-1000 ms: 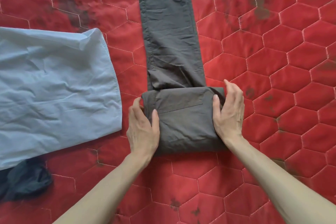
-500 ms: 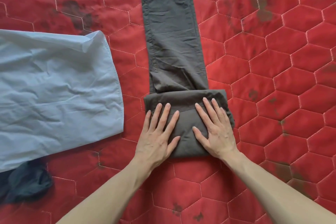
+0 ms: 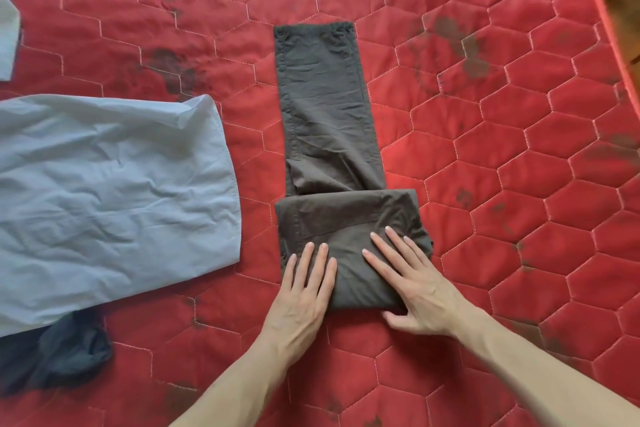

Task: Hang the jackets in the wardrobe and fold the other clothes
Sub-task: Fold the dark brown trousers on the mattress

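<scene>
Head camera looks steeply down, close over the red quilt (image 3: 485, 149).

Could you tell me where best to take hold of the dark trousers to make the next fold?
Probably the folded bundle's two side edges on the trousers, left hand and right hand each coming from its own side; the unfolded legs stretch straight away, so it turns forward.

Both forearms bare, no sleeves in view; left hand (image 3: 300, 302), right hand (image 3: 417, 291) ungloved.

I see the dark olive trousers (image 3: 329, 135) lying lengthwise, legs stacked, near end folded over into a thick flat block.
</scene>
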